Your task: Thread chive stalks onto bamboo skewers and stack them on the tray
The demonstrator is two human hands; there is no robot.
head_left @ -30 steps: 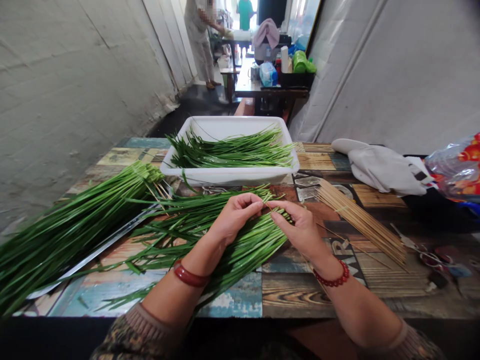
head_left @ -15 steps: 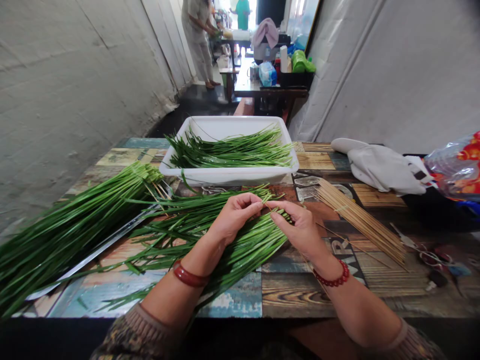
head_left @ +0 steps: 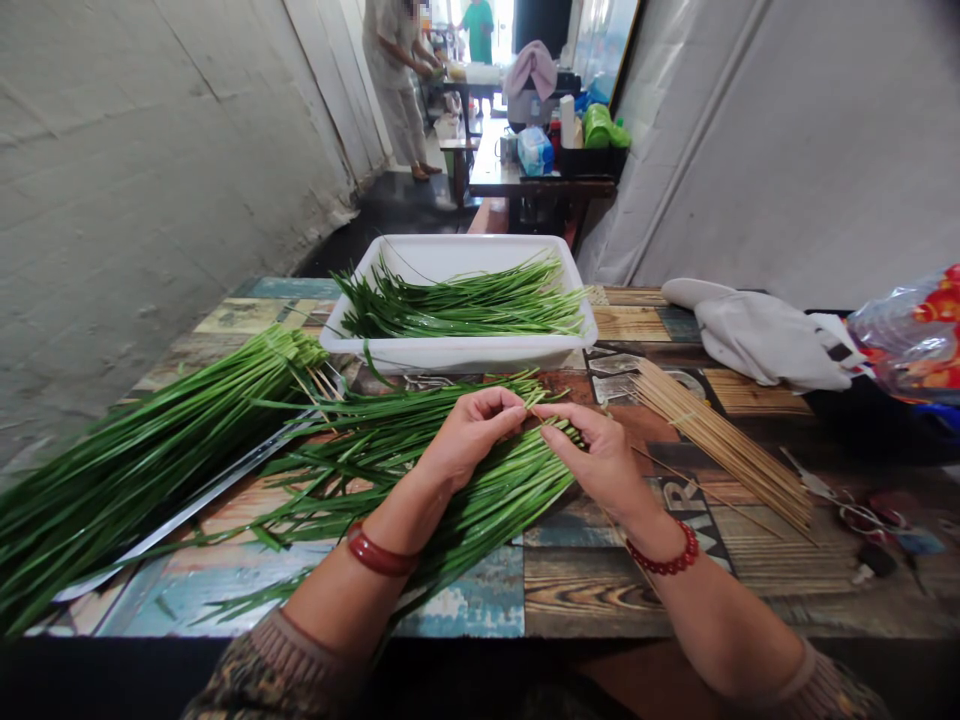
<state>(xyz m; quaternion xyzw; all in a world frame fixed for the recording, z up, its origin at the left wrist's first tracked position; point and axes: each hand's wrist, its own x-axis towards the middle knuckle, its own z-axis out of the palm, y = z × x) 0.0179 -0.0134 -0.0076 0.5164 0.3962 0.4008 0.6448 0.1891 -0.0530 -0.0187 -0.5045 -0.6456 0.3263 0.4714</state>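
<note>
Over a spread of green garlic chives [head_left: 495,510] at the middle of the table, my two hands meet fingertip to fingertip. My left hand [head_left: 480,430] is closed, thumb and forefinger pinching the pale stem ends of a few chives. My right hand [head_left: 600,450] is closed in a pinch around a thin bamboo skewer, whose shaft shows beneath the wrist and runs toward the table's front edge. The skewer's tip lies between the fingertips, too small to make out clearly.
Behind the hands stands a white tub [head_left: 457,355] of chives. A big chive bundle [head_left: 180,430] and a long metal blade [head_left: 217,480] lie left. At right are bamboo skewers [head_left: 720,445], scissors [head_left: 855,515], a pale cap [head_left: 765,335]. Two people stand far back.
My hands, the skewer and the chives look almost unmoved. Far back, the person in green has shifted slightly left.
</note>
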